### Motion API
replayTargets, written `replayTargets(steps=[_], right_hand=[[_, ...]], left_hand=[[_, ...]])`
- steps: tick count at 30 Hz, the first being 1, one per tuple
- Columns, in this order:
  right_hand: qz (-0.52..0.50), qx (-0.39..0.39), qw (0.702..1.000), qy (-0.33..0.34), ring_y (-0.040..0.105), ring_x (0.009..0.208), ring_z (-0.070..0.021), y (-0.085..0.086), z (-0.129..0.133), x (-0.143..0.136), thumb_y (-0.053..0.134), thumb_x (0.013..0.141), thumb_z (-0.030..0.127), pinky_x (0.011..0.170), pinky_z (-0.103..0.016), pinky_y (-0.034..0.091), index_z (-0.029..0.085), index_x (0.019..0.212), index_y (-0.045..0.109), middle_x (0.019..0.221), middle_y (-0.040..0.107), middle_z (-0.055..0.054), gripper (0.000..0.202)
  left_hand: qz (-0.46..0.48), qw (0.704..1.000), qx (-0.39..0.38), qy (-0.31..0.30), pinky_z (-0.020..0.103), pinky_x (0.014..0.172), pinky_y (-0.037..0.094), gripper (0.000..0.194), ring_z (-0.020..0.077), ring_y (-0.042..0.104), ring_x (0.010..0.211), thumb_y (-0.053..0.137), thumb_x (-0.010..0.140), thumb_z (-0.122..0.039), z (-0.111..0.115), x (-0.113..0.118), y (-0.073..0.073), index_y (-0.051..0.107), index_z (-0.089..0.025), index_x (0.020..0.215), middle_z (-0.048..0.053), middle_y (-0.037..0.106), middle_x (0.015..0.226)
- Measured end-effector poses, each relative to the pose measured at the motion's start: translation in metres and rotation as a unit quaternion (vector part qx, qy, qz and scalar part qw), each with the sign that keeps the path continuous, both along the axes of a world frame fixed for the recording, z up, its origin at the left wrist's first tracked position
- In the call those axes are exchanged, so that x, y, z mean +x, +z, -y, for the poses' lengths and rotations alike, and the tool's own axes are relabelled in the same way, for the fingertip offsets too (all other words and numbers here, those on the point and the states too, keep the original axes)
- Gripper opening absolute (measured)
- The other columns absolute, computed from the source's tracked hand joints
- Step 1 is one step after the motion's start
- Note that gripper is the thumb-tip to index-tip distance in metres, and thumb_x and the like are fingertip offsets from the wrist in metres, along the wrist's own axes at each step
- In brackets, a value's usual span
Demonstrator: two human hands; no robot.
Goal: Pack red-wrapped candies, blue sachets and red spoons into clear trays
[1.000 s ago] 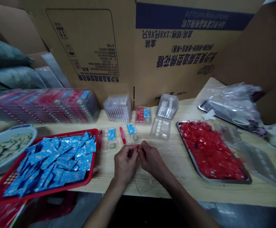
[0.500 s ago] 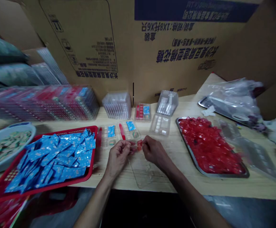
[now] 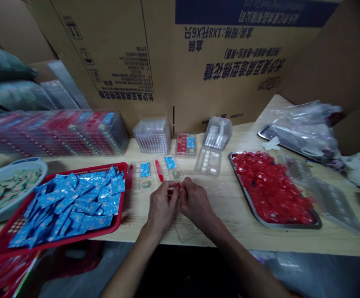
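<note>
My left hand [image 3: 163, 205] and my right hand [image 3: 196, 200] meet over the middle of the table, fingertips pinched around a small red piece [image 3: 178, 186]. The fingers cover most of it. Under and below the hands lies a clear plastic sheet or lid [image 3: 184, 232]. Just beyond them are two clear trays: one [image 3: 145, 176] with a blue packet and a small round piece, the other [image 3: 171, 167] with a blue packet, a red stick [image 3: 159, 170] beside it and a small round piece.
A red basket [image 3: 121, 207] of blue packets and a bowl [image 3: 42, 165] stand left. A metal tray [image 3: 248, 207] of red pieces lies right. Behind are stacked clear boxes [image 3: 152, 134], a filled box [image 3: 186, 145], an open box [image 3: 208, 161] and cardboard [image 3: 167, 54].
My left hand has moved right and a little up, closer to my right hand. The fingertips of both hands now come together around the red piece, which shows less.
</note>
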State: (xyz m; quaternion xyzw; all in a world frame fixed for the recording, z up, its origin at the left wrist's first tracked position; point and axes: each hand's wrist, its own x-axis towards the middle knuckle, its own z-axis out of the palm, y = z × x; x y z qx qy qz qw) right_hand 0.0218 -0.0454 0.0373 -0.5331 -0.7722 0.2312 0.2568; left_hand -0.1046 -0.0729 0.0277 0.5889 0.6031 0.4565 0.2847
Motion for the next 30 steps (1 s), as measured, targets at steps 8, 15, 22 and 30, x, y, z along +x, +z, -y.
replayTargets(steps=[8,15,22,30], right_hand=[[0.077,-0.012,0.997,0.008,0.065,0.078,-0.0214,0.014,0.003,0.004,0.045,0.088,0.016,0.061,-0.028,0.034,0.017,0.095,0.051,0.086,0.068,-0.009,0.009],[0.073,-0.003,0.997,-0.028,0.065,0.077,-0.0211,0.020,-0.001,0.010,0.049,0.087,0.014,0.061,-0.027,0.033,0.018,0.095,0.050,0.084,0.067,-0.008,0.008],[-0.003,0.049,0.996,0.068,0.060,0.070,-0.0176,0.027,-0.003,0.019,0.042,0.090,0.010,0.061,-0.026,0.034,0.019,0.090,0.048,0.081,0.064,-0.005,0.011],[-0.113,0.017,0.986,0.119,0.061,0.071,-0.0157,0.022,-0.001,0.042,0.043,0.091,0.011,0.067,-0.025,0.041,0.017,0.105,0.056,0.080,0.065,-0.003,0.021]], left_hand=[[-0.129,0.990,0.035,-0.055,0.029,0.064,0.042,0.010,0.0174,0.057,0.070,0.046,0.091,-0.023,-0.008,-0.002,0.004,0.051,-0.021,0.084,0.003,0.060,0.079],[0.045,0.990,-0.031,-0.131,0.022,0.058,0.037,0.009,0.0116,0.047,0.064,0.049,0.091,-0.023,0.001,-0.005,0.013,0.047,-0.021,0.083,-0.003,0.052,0.075],[0.370,0.919,-0.109,-0.080,0.024,0.068,0.051,0.025,0.0127,0.065,0.069,0.073,0.081,-0.035,-0.001,-0.007,0.025,0.060,-0.017,0.094,0.003,0.071,0.082],[0.430,0.878,-0.206,-0.046,0.019,0.066,0.052,0.036,0.0110,0.067,0.066,0.092,0.057,-0.026,-0.004,-0.020,0.031,0.072,-0.014,0.085,0.004,0.074,0.076]])
